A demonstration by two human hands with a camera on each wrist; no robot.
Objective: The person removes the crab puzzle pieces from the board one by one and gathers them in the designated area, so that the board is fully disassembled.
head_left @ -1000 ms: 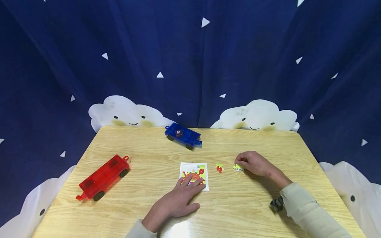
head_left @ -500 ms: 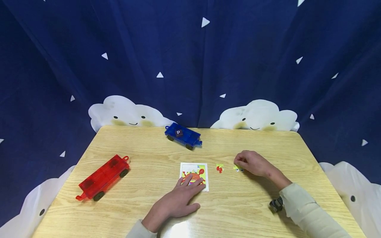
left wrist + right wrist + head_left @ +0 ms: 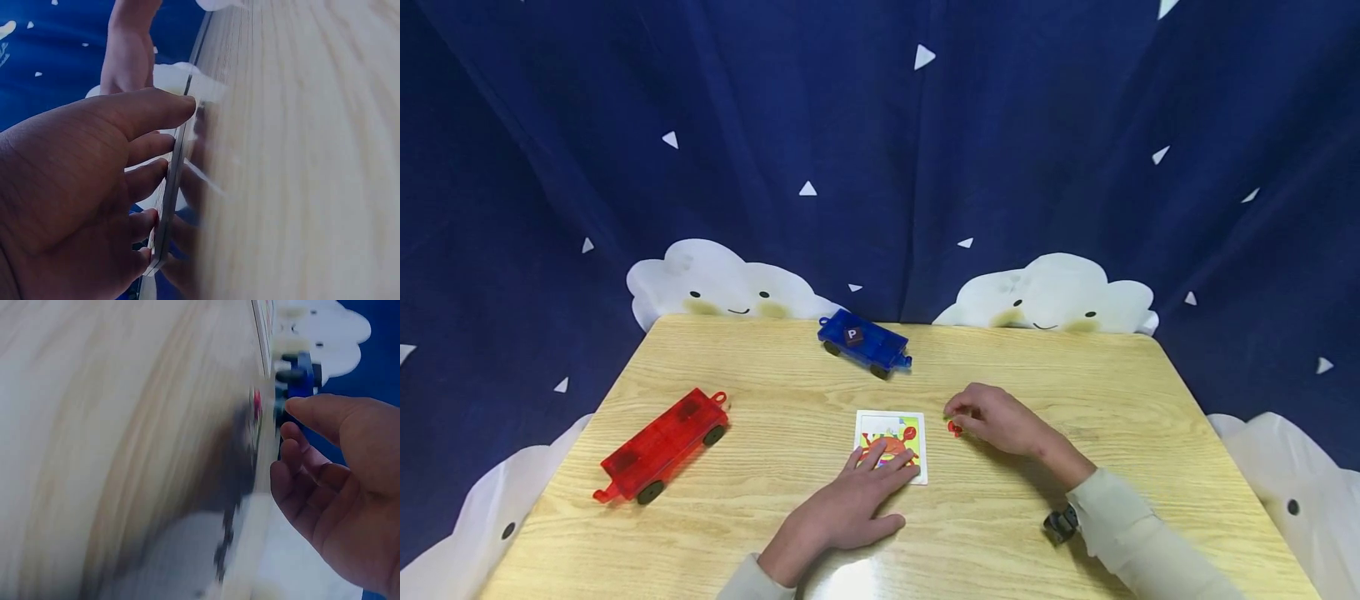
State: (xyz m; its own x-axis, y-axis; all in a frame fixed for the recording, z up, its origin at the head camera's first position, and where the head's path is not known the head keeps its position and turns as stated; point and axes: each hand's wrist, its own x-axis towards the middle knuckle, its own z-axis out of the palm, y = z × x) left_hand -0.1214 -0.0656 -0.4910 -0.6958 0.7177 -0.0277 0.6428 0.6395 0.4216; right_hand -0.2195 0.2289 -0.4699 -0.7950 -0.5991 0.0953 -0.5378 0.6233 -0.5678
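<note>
My left hand lies flat with spread fingers over the lower part of a white-framed crab puzzle. The left wrist view shows its fingertips along the puzzle's edge. Right of the puzzle, my right hand has thumb and index fingertips close above a small red puzzle piece, partly covering it. A gap shows between those fingertips in the right wrist view, with the blurred red piece low beside them. The spot where a yellow puzzle piece lay is hidden under my right hand.
A red toy wagon stands at the left of the wooden table. At the back is a blue toy wagon bearing a dark square marked P. Behind the table hangs a dark blue curtain.
My right hand has moved left from the yellow piece to the red piece. My left hand stays on the puzzle. The head view has shifted slightly.
</note>
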